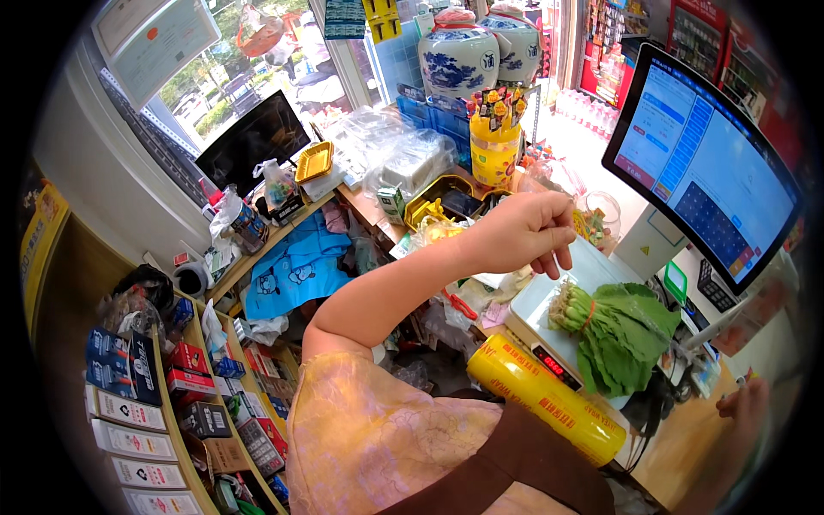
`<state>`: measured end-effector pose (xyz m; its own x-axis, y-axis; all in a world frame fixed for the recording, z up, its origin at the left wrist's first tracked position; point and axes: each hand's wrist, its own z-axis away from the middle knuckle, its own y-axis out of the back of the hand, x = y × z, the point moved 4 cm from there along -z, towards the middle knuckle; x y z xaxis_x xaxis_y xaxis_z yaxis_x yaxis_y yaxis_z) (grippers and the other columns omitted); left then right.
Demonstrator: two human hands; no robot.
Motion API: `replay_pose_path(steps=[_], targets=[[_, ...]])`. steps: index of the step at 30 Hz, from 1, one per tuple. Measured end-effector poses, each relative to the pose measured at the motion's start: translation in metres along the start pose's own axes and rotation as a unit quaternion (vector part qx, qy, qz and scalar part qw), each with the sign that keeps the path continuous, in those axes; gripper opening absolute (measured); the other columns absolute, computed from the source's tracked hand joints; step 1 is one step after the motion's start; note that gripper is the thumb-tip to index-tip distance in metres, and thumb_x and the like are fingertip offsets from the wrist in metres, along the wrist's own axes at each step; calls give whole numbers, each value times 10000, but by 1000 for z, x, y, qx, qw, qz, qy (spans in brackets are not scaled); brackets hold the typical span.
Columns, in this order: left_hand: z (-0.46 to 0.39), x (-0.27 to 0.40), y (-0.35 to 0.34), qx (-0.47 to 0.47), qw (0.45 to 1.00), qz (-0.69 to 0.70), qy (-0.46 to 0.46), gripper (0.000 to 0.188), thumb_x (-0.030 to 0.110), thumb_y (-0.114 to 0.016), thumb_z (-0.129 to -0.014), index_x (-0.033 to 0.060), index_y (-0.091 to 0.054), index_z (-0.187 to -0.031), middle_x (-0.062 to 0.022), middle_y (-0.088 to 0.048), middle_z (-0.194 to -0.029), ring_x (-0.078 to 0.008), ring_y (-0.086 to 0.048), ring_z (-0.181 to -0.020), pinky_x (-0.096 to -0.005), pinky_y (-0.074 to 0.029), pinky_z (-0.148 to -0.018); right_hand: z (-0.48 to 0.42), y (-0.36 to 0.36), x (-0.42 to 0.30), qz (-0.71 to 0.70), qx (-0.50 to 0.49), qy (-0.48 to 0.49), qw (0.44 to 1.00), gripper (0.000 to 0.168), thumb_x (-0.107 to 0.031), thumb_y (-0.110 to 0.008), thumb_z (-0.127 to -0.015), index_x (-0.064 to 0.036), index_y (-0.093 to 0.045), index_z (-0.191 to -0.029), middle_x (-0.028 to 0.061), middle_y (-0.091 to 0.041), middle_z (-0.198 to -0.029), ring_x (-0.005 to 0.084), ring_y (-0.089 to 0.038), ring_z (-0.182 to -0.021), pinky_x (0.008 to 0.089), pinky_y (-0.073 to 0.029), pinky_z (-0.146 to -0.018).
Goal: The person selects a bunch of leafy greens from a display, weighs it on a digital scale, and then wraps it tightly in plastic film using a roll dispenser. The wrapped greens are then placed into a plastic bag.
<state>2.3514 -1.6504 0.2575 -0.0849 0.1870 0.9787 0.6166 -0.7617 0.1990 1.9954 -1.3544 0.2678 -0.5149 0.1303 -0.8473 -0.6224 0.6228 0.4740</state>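
A bunch of leafy greens point(611, 328), tied with a reddish band, lies on the white scale point(579, 257) with its pale roots toward the left. Above the root end hovers my left hand point(537, 232), its fingers loosely curled and nothing visible in it. My right hand point(745, 402) is at the right rim, dim and blurred; a small coloured thing shows by its fingertips, but whether it is held is unclear. A yellow roll of plastic wrap point(547, 399) lies along the scale's near side, in front of my body, partly beside its lit display point(548, 362).
A touchscreen monitor point(702, 167) rises beyond the scale. Lollipops fill a yellow container point(496, 138) near large porcelain jars point(458, 55). Plastic bags and trays point(444, 196) crowd the counter. At left stand a dark screen point(254, 145) and shelves of boxes point(193, 367).
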Motion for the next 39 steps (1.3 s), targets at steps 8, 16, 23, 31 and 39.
replay_pose_path(steps=[8, 16, 23, 31, 39], targets=[[-43, 14, 6, 19, 1000, -9, -21, 139, 153, -509, -994, 24, -518, -946, -105, -689, -817, -141, -684, -653, -254, -555, -548, -48, 14, 10, -40, -6, -6, 999, 100, -145, -520, -969, -62, -520, -912, 14, -540, -673, 103, -576, -587, 229, -460, -554], [-69, 15, 19, 84, 996, -16, 8, 151, 222, -550, -981, 93, -518, -911, -70, -686, -820, -111, -674, -613, -214, -528, -501, -93, 5, -10, -52, -52, -18, 997, 142, -214, -550, -970, -77, -557, -931, 20, -646, -728, 71, -598, -611, 191, -470, -557], [-92, 14, 27, 75, 997, -22, -2, 152, 238, -549, -985, 101, -518, -925, -62, -685, -791, -106, -676, -625, -200, -532, -535, -118, 5, -7, -43, -41, -22, 998, 144, -214, -559, -965, -72, -569, -946, 27, -662, -743, 82, -621, -635, 197, -482, -568], [-122, 15, 28, 81, 996, -22, 4, 159, 248, -544, -988, 96, -525, -947, -69, -681, -817, -114, -678, -635, -215, -532, -550, -148, 12, 1, -37, -35, -20, 998, 155, -249, -580, -954, -95, -584, -942, 7, -674, -755, 102, -665, -692, 238, -498, -623], [-139, 6, 28, 83, 995, -29, 39, 172, 246, -537, -987, 78, -575, -997, -81, -700, -927, -109, -652, -665, -223, -512, -574, -162, 5, 16, 17, -28, -28, 999, 135, -225, -583, -947, -95, -592, -910, 0, -679, -768, 71, -613, -641, 220, -454, -578]])
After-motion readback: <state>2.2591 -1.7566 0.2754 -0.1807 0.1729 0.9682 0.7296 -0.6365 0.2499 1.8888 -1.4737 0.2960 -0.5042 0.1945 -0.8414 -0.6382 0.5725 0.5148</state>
